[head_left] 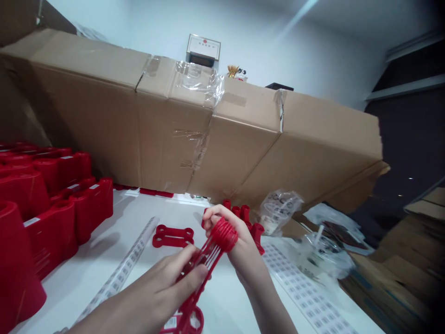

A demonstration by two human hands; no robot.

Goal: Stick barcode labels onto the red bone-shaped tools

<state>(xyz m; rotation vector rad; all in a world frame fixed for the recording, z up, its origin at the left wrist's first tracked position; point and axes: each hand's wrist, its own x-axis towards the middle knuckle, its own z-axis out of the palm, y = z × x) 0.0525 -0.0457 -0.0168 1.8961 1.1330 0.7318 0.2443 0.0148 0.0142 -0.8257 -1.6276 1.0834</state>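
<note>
Several red strands (222, 234), like cord or bands, are looped round my right hand (239, 236), whose fingers are curled closed. They stretch down and left to my left hand (174, 278), which pinches them between thumb and fingers. Below my left hand lies a red piece with round ring ends (196, 320), partly covered by the hand; a small white label shows beside it. Just beyond, on the white table (149, 287), rests a flat red piece with a ring at each corner (173, 235). My right palm is hidden.
Stacked red wavy-sided packages (59, 222) fill the left. A label strip (121, 273) and a label sheet (313, 292) flank the hands. Red rolls (257, 234), a bagged cup (276, 213) and a drink cup (318, 250) stand right. A big cardboard box (167, 125) spans the back.
</note>
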